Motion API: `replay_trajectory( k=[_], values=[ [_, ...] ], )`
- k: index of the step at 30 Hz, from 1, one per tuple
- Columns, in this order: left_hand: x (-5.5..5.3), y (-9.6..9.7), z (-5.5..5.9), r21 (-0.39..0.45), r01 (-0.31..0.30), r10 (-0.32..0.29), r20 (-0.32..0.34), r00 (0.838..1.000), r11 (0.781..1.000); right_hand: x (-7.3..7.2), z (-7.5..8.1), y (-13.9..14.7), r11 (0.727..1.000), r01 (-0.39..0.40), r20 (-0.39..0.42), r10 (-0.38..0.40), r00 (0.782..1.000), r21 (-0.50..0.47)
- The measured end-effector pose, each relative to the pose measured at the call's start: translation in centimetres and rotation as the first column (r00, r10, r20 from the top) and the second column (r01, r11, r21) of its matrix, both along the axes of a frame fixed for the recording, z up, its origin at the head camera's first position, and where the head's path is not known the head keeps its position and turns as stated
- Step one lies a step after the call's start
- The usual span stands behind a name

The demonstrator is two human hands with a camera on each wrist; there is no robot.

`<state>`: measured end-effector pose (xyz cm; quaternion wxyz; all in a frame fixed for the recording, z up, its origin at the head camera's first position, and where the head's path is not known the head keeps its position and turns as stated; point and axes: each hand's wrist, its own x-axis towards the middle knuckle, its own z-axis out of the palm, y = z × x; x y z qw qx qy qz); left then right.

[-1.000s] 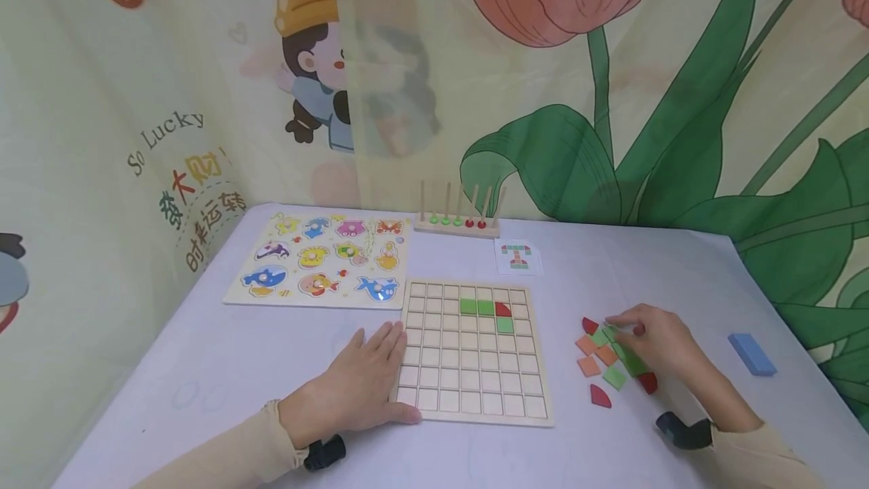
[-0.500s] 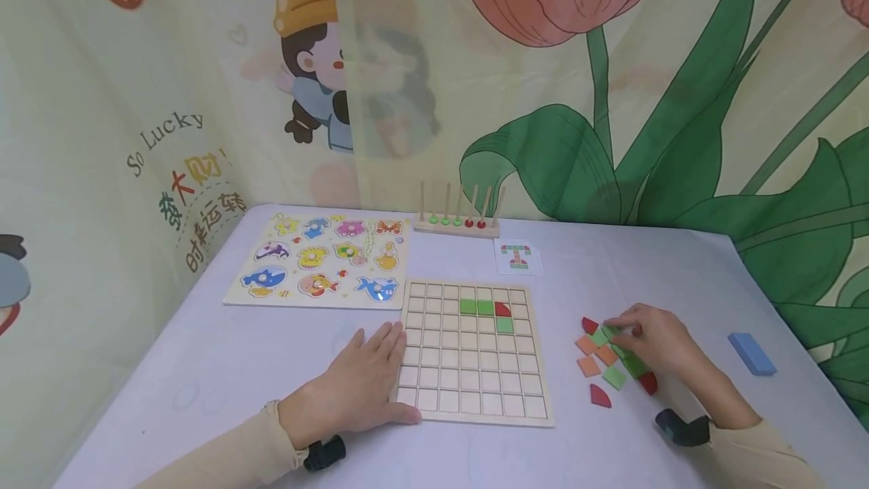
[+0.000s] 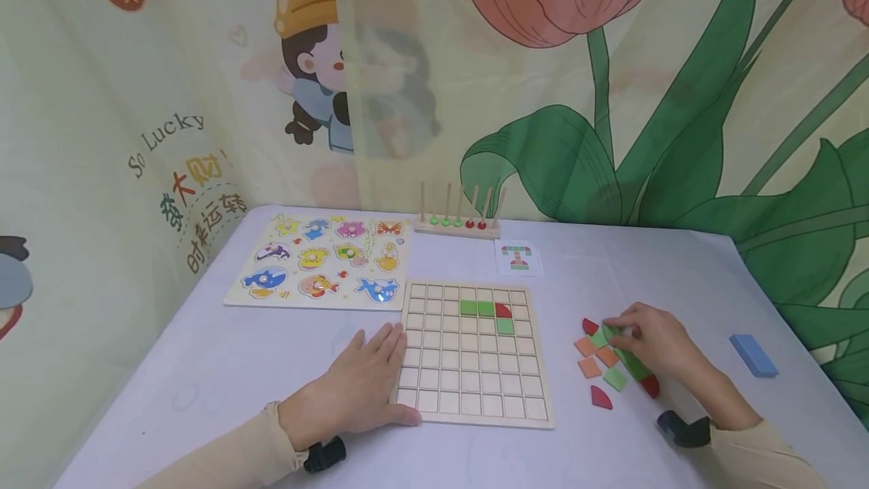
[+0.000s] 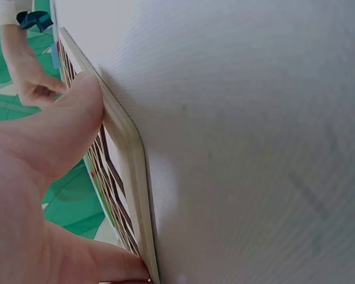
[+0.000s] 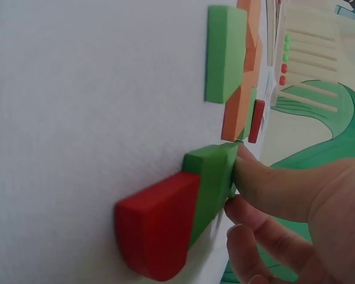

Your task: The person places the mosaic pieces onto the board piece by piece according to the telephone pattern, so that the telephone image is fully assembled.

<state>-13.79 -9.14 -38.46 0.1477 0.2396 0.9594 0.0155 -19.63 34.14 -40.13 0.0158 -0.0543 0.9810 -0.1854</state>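
My left hand lies with fairly straight fingers along the left edge of a wooden grid board. In the left wrist view its thumb touches the board's rim. Two green square blocks, a red quarter-round block and a lighter green block sit in the board's upper cells. At the right, my right hand pinches a green block between thumb and fingers, amid loose pieces. In the right wrist view a red quarter-round block lies against green ones, which partly hide each other.
Orange squares, a green square and a red quarter-round piece lie beside the right hand. A blue block is farther right. Behind are an animal puzzle board, a pegged bead stand and a pattern card.
The right hand's fingertips have shifted slightly at the green blocks, and a green block there shows more fully. The left hand and the blocks on the board have not moved.
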Motion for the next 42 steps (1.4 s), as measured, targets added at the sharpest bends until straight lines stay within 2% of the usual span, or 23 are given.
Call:
replay_trajectory(
  k=[12, 16, 20, 24, 31, 35, 42],
  values=[
    [0.0, 0.0, 0.0, 0.001, 0.002, -0.002, -0.013, 1.0, 1.0, 0.2, 0.1, -0.2, 0.999, 0.037, 0.016, -0.037, 0.999, 0.017],
    [0.1, 0.0, 0.0, 0.004, 0.001, -0.001, -0.013, 1.0, 1.0, 0.2, 0.7, -1.0, 1.0, 0.021, -0.012, -0.021, 1.0, 0.017],
    [0.1, -0.1, 0.0, 0.009, 0.002, -0.002, -0.015, 1.0, 1.0, 0.2, 1.2, -2.5, 1.0, -0.03, -0.083, 0.03, 0.996, -0.001],
    [0.1, 0.0, 0.1, 0.008, 0.002, -0.002, -0.014, 1.0, 1.0, -0.1, 1.7, -4.9, 0.997, -0.079, -0.12, 0.077, 0.99, -0.015],
    [0.0, 0.1, 0.1, -0.003, 0.005, -0.005, -0.014, 1.0, 1.0, -1.5, 2.4, -9.7, 0.981, -0.196, -0.111, 0.194, 0.975, -0.011],
    [0.0, 0.0, 0.0, -0.007, 0.01, -0.01, -0.017, 1.0, 1.0, -2.5, 2.5, -12.5, 0.963, -0.268, -0.116, 0.263, 0.958, -0.033],
    [0.0, -0.1, 0.0, -0.013, 0.015, -0.015, -0.026, 1.0, 1.0, -3.9, 1.9, -16.8, 0.933, -0.355, -0.127, 0.347, 0.929, -0.051]
  ],
)
